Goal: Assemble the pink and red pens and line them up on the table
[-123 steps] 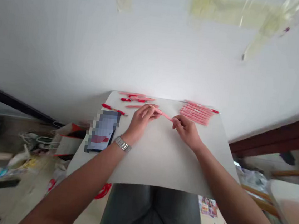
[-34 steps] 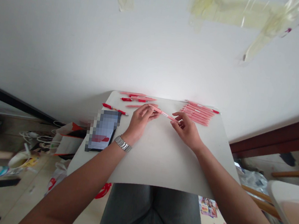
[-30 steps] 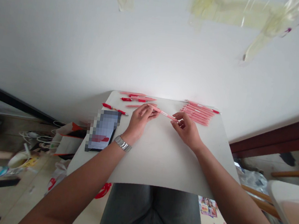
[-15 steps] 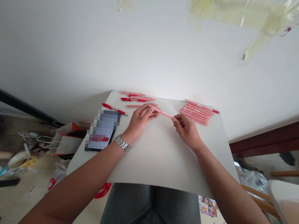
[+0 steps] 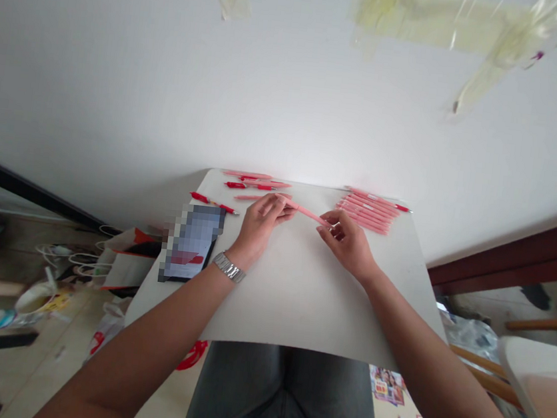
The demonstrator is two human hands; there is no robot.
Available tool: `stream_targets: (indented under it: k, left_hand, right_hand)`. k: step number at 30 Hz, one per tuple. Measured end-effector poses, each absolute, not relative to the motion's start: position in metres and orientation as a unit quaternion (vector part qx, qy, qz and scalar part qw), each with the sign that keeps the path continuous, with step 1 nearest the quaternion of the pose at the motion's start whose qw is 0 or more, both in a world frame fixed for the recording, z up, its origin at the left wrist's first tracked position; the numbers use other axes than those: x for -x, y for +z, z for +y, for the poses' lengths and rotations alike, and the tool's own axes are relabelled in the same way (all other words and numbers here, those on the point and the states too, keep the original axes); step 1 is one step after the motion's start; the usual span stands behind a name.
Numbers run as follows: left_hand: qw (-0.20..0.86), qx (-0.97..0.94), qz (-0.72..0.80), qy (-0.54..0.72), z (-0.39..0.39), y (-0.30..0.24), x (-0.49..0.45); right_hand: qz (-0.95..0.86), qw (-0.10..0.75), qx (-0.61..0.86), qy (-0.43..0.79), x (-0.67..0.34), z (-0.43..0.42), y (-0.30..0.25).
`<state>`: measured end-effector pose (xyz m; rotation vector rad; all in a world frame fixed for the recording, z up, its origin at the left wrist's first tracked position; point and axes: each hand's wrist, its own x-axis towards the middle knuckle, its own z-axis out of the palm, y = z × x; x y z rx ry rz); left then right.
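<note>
A slim pink pen (image 5: 308,213) is held slantwise above the white table, its right end lower. My left hand (image 5: 259,223), with a metal watch on the wrist, pinches the pen's left part between thumb and fingers. Around the right end are the thumb and fingers of my right hand (image 5: 348,238), slightly loosened, with the tip reaching in between them. Beyond my right hand lies a row of pink pens (image 5: 366,211), side by side. Several loose pink and red pen pieces (image 5: 264,182) lie past my left hand.
A phone (image 5: 191,243) with a blurred screen lies at the left of the white table (image 5: 298,305). A red pen part (image 5: 228,209) is just beyond it. The wall (image 5: 290,103) stands at the table's far edge. Bags and cables (image 5: 96,262) clutter the floor at left.
My right thumb and fingers have parted a little, and the pen's right end now reaches further between them. My left hand keeps its hold, almost unmoved.
</note>
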<state>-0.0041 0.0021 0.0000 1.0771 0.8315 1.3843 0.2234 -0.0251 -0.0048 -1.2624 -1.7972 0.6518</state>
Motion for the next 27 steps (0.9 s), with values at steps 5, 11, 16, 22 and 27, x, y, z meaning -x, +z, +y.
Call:
stream_targets:
  k: [5,11,16,22,27]
  left_hand:
    - [0.565,-0.459,0.351,0.589,0.0021,-0.0003,0.0044]
    - [0.564,-0.462,0.346,0.591,0.0023,0.0003,0.0045]
    - [0.564,-0.465,0.346,0.588,0.0019,0.0008,0.0048]
    - [0.562,-0.469,0.343,0.589,0.0014,0.0021,0.0046]
    - [0.564,-0.479,0.335,0.583,0.0015,0.0015,0.0046]
  right_hand:
    - [-0.718,0.417,0.499,0.246,-0.2236,-0.0248,-0.0041]
    - [-0.72,0.419,0.495,0.246,-0.2236,-0.0246,-0.0036]
    - [-0.72,0.422,0.495,0.241,-0.2231,-0.0248,-0.0029]
    - [-0.719,0.422,0.498,0.24,-0.2236,-0.0252,-0.0029]
    - [-0.719,0.411,0.492,0.269,-0.2246,-0.0253,-0.0036]
